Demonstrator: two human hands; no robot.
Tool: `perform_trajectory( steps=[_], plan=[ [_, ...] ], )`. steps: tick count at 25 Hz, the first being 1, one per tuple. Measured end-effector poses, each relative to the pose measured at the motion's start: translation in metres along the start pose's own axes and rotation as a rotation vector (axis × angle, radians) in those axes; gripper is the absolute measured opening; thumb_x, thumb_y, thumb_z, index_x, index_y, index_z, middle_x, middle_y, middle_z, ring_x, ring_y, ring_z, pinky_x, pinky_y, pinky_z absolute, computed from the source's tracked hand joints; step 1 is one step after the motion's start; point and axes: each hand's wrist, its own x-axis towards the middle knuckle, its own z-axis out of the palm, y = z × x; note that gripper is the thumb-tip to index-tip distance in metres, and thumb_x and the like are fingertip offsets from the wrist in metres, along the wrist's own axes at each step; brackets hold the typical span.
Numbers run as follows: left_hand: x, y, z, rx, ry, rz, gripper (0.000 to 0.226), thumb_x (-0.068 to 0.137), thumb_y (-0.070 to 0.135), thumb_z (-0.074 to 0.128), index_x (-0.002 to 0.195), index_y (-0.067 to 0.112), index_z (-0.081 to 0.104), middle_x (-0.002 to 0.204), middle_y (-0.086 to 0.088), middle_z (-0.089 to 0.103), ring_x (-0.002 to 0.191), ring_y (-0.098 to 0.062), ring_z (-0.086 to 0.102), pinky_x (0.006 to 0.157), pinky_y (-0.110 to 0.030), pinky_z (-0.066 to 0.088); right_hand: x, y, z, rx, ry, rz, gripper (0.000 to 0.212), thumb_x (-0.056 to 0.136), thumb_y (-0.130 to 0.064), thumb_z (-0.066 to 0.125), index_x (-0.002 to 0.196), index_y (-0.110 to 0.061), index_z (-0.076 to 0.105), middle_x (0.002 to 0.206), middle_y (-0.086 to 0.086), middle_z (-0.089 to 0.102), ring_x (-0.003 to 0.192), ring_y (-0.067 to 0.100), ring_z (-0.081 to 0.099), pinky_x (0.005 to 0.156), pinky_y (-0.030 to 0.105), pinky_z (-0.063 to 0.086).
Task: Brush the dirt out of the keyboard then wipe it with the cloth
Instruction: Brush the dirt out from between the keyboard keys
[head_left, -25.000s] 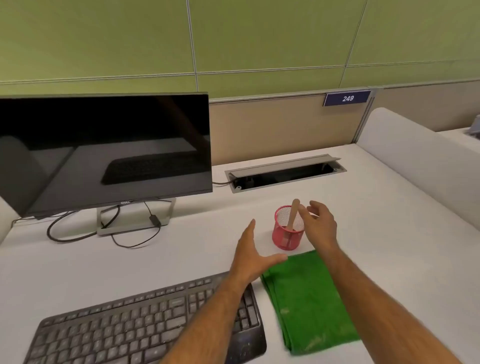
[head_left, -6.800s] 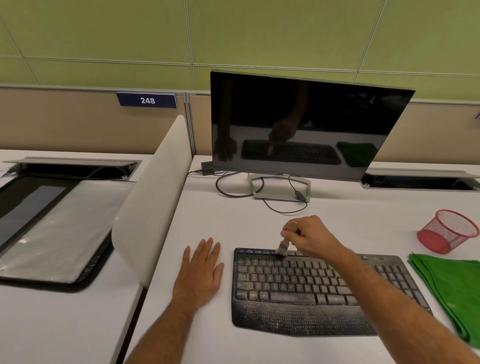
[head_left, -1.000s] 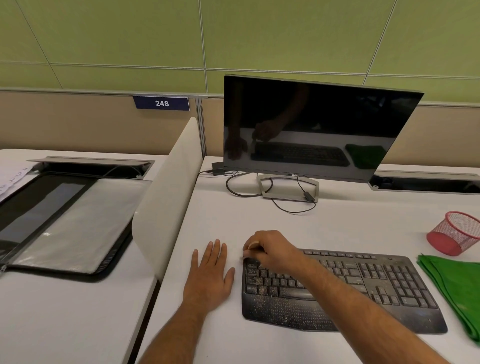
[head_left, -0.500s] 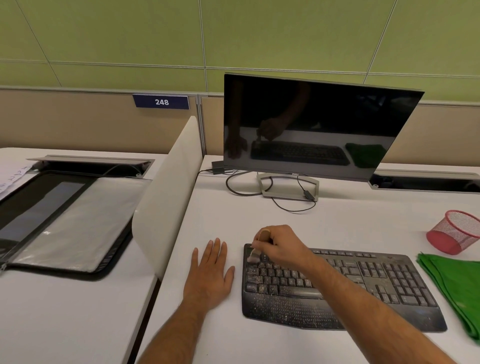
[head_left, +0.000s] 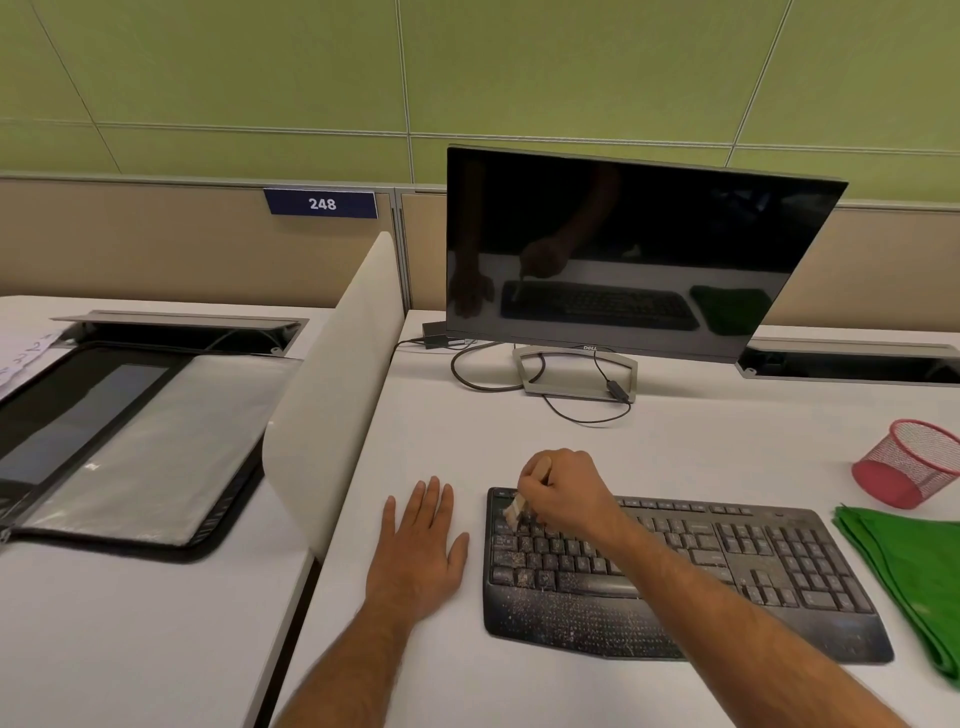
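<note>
A black keyboard lies on the white desk, speckled with pale dirt on its left keys and palm rest. My right hand grips a small wooden-handled brush, whose bristles touch the keys at the keyboard's top left corner. My left hand rests flat on the desk just left of the keyboard, fingers straight. A folded green cloth lies to the right of the keyboard, partly cut off by the frame edge.
A dark monitor on a grey stand with loose cables stands behind the keyboard. A red mesh cup sits at the right. A white divider panel separates the neighbouring desk, where a flat black case lies.
Over the last second my right hand lifted from the left-edge keys and shifted to the keyboard's top left corner with the brush. My left hand stayed flat in place.
</note>
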Motion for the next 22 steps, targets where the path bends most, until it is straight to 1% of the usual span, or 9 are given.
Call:
perform_trajectory(
  steps=[3, 6, 9, 11, 13, 15, 16, 19, 22],
  plan=[
    [0.001, 0.0, 0.001, -0.004, -0.014, 0.011, 0.075, 0.094, 0.057, 0.005, 0.159, 0.018, 0.003, 0.165, 0.0, -0.003, 0.153, -0.019, -0.004, 0.117, -0.047, -0.009, -0.001, 0.001, 0.002, 0.017, 0.037, -0.011, 0.027, 0.085, -0.012, 0.051, 0.066, -0.016, 0.07, 0.077, -0.007, 0.072, 0.061, 0.009, 0.065, 0.056, 0.025, 0.057],
    [0.001, 0.0, 0.001, -0.001, -0.003, 0.002, 0.073, 0.097, 0.056, 0.012, 0.158, 0.017, 0.012, 0.165, -0.003, 0.007, 0.153, -0.02, 0.005, 0.117, -0.048, -0.005, -0.001, 0.0, 0.001, -0.053, -0.018, -0.043, 0.027, 0.083, -0.012, 0.052, 0.063, -0.012, 0.07, 0.078, -0.01, 0.071, 0.062, 0.005, 0.062, 0.055, 0.023, 0.052],
    [-0.001, -0.001, 0.002, 0.009, 0.0, 0.0, 0.072, 0.098, 0.056, 0.014, 0.158, 0.016, 0.016, 0.165, -0.004, 0.011, 0.153, -0.021, 0.009, 0.117, -0.048, -0.002, -0.001, -0.001, -0.004, -0.016, -0.024, -0.087, 0.02, 0.087, -0.015, 0.055, 0.08, -0.013, 0.074, 0.07, -0.019, 0.063, 0.057, -0.003, 0.056, 0.05, 0.01, 0.04],
    [0.0, -0.002, 0.003, 0.009, -0.009, 0.008, 0.072, 0.098, 0.056, 0.013, 0.159, 0.017, 0.011, 0.165, -0.002, 0.005, 0.153, -0.02, 0.003, 0.117, -0.048, -0.005, -0.002, 0.0, -0.005, -0.019, -0.097, -0.147, 0.014, 0.09, -0.025, 0.061, 0.089, -0.019, 0.074, 0.074, -0.02, 0.065, 0.066, -0.006, 0.058, 0.056, 0.007, 0.039],
    [0.001, -0.001, 0.002, 0.01, -0.007, 0.005, 0.072, 0.098, 0.056, 0.014, 0.159, 0.017, 0.012, 0.165, -0.002, 0.007, 0.153, -0.02, 0.004, 0.117, -0.048, -0.005, -0.004, 0.003, -0.004, -0.057, -0.177, -0.183, 0.012, 0.09, -0.029, 0.064, 0.093, -0.023, 0.074, 0.081, -0.019, 0.067, 0.072, -0.006, 0.059, 0.062, 0.006, 0.036],
    [0.001, 0.0, 0.001, 0.015, -0.011, -0.005, 0.072, 0.098, 0.056, 0.014, 0.158, 0.017, 0.015, 0.165, -0.003, 0.011, 0.153, -0.02, 0.008, 0.117, -0.048, -0.004, -0.003, 0.005, -0.006, -0.088, -0.23, -0.173, 0.011, 0.09, -0.027, 0.066, 0.095, -0.021, 0.075, 0.084, -0.015, 0.069, 0.073, -0.003, 0.06, 0.064, 0.008, 0.038],
    [0.001, 0.0, 0.0, 0.016, -0.011, -0.002, 0.073, 0.097, 0.056, 0.011, 0.158, 0.017, 0.013, 0.165, -0.003, 0.009, 0.153, -0.02, 0.006, 0.117, -0.047, -0.005, -0.002, 0.005, -0.009, -0.118, -0.245, -0.172, 0.012, 0.09, -0.025, 0.065, 0.095, -0.019, 0.075, 0.086, -0.012, 0.071, 0.075, -0.001, 0.061, 0.066, 0.011, 0.043],
    [0.0, -0.001, 0.002, 0.01, -0.01, 0.009, 0.075, 0.095, 0.057, 0.005, 0.159, 0.017, 0.006, 0.166, -0.002, 0.001, 0.153, -0.019, -0.002, 0.118, -0.047, -0.009, 0.001, 0.005, -0.019, -0.26, -0.256, -0.202, 0.014, 0.088, -0.022, 0.06, 0.088, -0.015, 0.072, 0.086, -0.001, 0.073, 0.079, 0.013, 0.063, 0.072, 0.029, 0.053],
    [0.0, 0.001, -0.001, 0.012, 0.004, 0.004, 0.076, 0.094, 0.057, 0.004, 0.158, 0.017, 0.007, 0.166, -0.002, 0.003, 0.153, -0.019, -0.001, 0.118, -0.047, -0.009, 0.004, 0.006, -0.024, -0.253, -0.24, -0.22, 0.014, 0.089, -0.021, 0.059, 0.084, -0.014, 0.07, 0.08, -0.001, 0.071, 0.074, 0.013, 0.062, 0.066, 0.026, 0.048]
  ],
)
